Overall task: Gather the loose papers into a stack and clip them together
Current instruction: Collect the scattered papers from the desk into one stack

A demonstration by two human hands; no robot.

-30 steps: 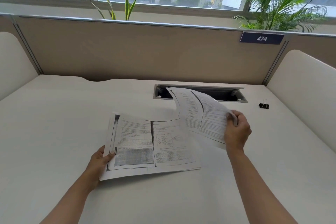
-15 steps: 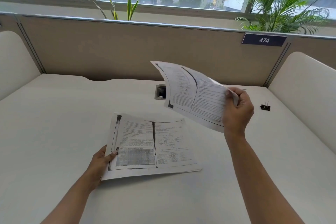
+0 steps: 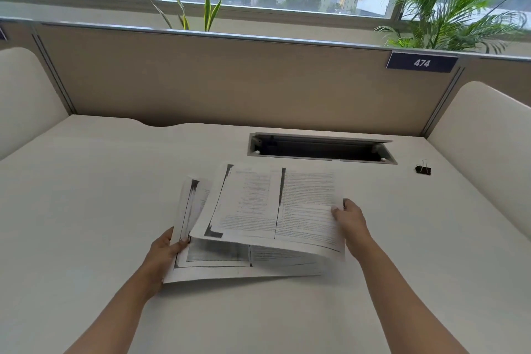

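A printed sheet (image 3: 275, 207) with two pages of text hangs just above the paper stack (image 3: 230, 267) on the white desk, slightly skewed and shifted to the right of it. My right hand (image 3: 349, 217) pinches this sheet at its right edge. My left hand (image 3: 166, 247) grips the stack's left edge, thumb on top. A black binder clip (image 3: 423, 169) lies alone at the desk's far right, well away from both hands.
An open cable slot (image 3: 319, 149) is set into the desk (image 3: 86, 210) behind the papers. A beige partition (image 3: 230, 80) with a "474" label (image 3: 421, 62) closes the back; padded side panels (image 3: 485, 129) flank the desk.
My right hand has swung the raised sheet down and leftward until it hovers over the stack. My left hand has stayed on the stack's left edge.
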